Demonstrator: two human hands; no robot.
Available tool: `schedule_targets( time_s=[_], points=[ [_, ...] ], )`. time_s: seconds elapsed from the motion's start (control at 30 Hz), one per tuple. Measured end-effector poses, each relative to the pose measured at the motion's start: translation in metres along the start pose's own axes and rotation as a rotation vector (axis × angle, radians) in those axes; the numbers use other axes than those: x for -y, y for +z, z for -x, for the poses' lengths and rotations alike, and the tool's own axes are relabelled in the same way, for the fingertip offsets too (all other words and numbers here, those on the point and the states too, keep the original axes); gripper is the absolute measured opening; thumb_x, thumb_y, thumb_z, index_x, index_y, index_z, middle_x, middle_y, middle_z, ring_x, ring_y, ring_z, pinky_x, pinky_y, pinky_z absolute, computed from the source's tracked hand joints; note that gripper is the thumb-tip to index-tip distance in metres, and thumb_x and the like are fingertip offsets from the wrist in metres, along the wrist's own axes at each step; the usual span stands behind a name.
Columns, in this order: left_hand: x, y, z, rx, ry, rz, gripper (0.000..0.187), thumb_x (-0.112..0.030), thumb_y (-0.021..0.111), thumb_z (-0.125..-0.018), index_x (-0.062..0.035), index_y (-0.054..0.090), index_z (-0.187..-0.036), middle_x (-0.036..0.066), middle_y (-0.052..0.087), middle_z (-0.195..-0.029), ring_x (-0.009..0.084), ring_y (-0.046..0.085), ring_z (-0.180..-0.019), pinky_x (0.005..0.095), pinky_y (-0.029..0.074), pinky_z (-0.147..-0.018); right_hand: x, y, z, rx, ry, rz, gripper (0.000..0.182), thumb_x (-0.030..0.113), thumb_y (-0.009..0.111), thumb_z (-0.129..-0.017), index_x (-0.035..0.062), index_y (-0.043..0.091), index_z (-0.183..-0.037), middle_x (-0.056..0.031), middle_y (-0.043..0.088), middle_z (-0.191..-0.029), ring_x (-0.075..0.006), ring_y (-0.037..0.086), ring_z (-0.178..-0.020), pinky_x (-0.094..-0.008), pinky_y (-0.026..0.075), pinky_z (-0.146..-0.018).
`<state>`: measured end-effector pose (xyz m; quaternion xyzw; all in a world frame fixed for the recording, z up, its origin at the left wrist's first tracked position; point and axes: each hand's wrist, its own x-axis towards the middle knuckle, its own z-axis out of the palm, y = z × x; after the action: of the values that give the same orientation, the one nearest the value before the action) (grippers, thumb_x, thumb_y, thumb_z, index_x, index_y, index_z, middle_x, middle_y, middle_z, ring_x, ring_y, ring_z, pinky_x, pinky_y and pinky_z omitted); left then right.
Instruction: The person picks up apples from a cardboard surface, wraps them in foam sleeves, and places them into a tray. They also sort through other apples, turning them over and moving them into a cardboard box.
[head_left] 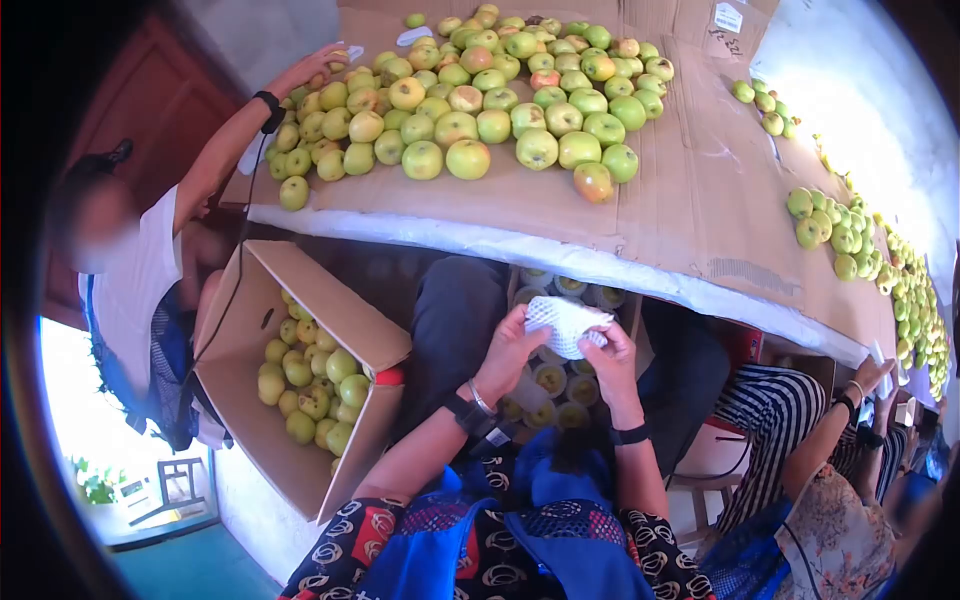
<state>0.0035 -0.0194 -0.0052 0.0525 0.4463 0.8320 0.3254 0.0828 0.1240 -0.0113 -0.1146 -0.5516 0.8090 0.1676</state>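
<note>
In front of my lap a white foam fruit net [568, 325] is stretched between my two hands. My left hand [508, 352] pinches its left side, and my right hand [612, 366] grips its lower right edge. The net looks flattened; I cannot make out any fruit inside it. Right below, between my knees, an open box holds several apples in foam nets [550, 380], partly hidden by my hands and the net.
Many green-yellow apples [455, 128] lie on the cardboard-covered table [690, 215] ahead. A cardboard box [375, 335] of bare apples [312, 400] tilts at my left. One person [150, 240] reaches onto the table from the left; another person [850, 520] sits at the right.
</note>
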Motion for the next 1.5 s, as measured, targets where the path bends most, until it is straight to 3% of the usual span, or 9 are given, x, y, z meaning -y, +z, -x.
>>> schedule_targets(
  time_s=[0.33,0.43,0.53,0.6,0.7,0.8,1.13,1.2,1.5],
  points=[
    [-0.009,0.003,0.001,0.017,-0.228,0.21,0.03,-0.017,0.055,-0.088,-0.0106,0.052,-0.117,0.003,0.056,-0.116,0.0175,0.053,-0.107,0.0384,0.04,-0.093,0.029,-0.005,-0.036,-0.033,-0.157,0.281,0.01,0.002,0.064,-0.078,0.0023,0.055,-0.081,-0.0014,0.058,-0.081,-0.0054,0.052,-0.073,-0.0196,0.043,-0.065],
    [-0.013,0.003,-0.003,0.027,-0.106,0.228,0.031,-0.02,0.053,-0.089,-0.0106,0.051,-0.119,0.004,0.055,-0.118,0.0186,0.051,-0.11,0.0405,0.037,-0.096,0.071,-0.015,-0.074,-0.046,-0.082,0.227,0.036,0.013,0.063,-0.082,0.0011,0.048,-0.113,-0.005,0.056,-0.104,-0.0118,0.054,-0.093,-0.0256,0.045,-0.08],
    [-0.019,0.007,-0.009,0.037,-0.103,0.315,0.035,-0.022,0.053,-0.09,-0.0111,0.048,-0.122,0.004,0.053,-0.122,0.0188,0.048,-0.114,0.0409,0.035,-0.097,0.082,-0.028,-0.15,-0.09,-0.292,0.545,0.053,0.016,0.065,-0.08,0.0021,0.038,-0.123,-0.0127,0.049,-0.119,-0.0186,0.052,-0.104,-0.0305,0.046,-0.084],
    [-0.019,0.006,-0.004,0.008,-0.124,0.361,0.037,-0.023,0.052,-0.09,-0.0114,0.047,-0.124,0.004,0.052,-0.124,0.0188,0.046,-0.116,0.0411,0.035,-0.098,0.088,-0.026,-0.188,-0.113,-0.134,0.558,0.058,0.007,0.066,-0.076,0.002,0.036,-0.126,-0.0113,0.043,-0.126,-0.0234,0.042,-0.118,-0.0345,0.039,-0.095],
    [-0.022,0.003,-0.008,0.065,-0.132,0.402,0.038,-0.024,0.052,-0.09,-0.0121,0.045,-0.126,0.003,0.05,-0.126,0.0188,0.045,-0.118,0.0411,0.033,-0.099,0.07,-0.049,-0.245,0.072,-0.326,0.854,0.063,0.004,0.066,-0.073,0.0056,0.035,-0.128,-0.0117,0.041,-0.127,-0.0234,0.04,-0.119,-0.0351,0.036,-0.098],
    [-0.018,0.002,-0.007,0.009,-0.145,0.414,0.038,-0.023,0.052,-0.09,-0.0128,0.045,-0.126,0.002,0.05,-0.125,0.0184,0.045,-0.117,0.0413,0.032,-0.099,0.072,-0.052,-0.26,0.161,-0.141,0.948,0.066,0.001,0.065,-0.07,0.0089,0.035,-0.128,-0.0115,0.043,-0.126,-0.0224,0.041,-0.117,-0.0343,0.033,-0.1],
    [-0.015,0.001,-0.007,-0.038,-0.127,0.382,0.036,-0.021,0.052,-0.09,-0.0145,0.046,-0.124,0.003,0.052,-0.123,0.0198,0.047,-0.116,0.0407,0.035,-0.095,0.082,-0.061,-0.238,-0.044,-0.242,0.996,0.062,0.007,0.064,-0.073,0.0092,0.036,-0.128,-0.0081,0.047,-0.119,-0.0191,0.05,-0.105,-0.0328,0.043,-0.087],
    [-0.016,0.0,-0.007,-0.032,-0.136,0.404,0.036,-0.02,0.052,-0.09,-0.0147,0.045,-0.125,0.003,0.051,-0.123,0.0206,0.047,-0.116,0.0407,0.035,-0.095,0.103,-0.06,-0.199,-0.123,-0.045,0.282,0.056,0.012,0.061,-0.078,0.0089,0.036,-0.128,-0.0075,0.049,-0.117,-0.0187,0.051,-0.103,-0.0333,0.044,-0.084],
    [-0.014,0.006,0.0,0.011,-0.128,0.244,0.044,-0.03,0.042,-0.093,-0.0169,0.031,-0.134,0.004,0.04,-0.134,0.0241,0.038,-0.124,0.0452,0.025,-0.101,0.068,-0.055,-0.022,-0.03,-0.041,-0.302,0.052,0.026,0.061,-0.081,0.0016,0.043,-0.123,-0.0102,0.052,-0.116,-0.0217,0.052,-0.105,-0.0357,0.045,-0.086]
  ],
)
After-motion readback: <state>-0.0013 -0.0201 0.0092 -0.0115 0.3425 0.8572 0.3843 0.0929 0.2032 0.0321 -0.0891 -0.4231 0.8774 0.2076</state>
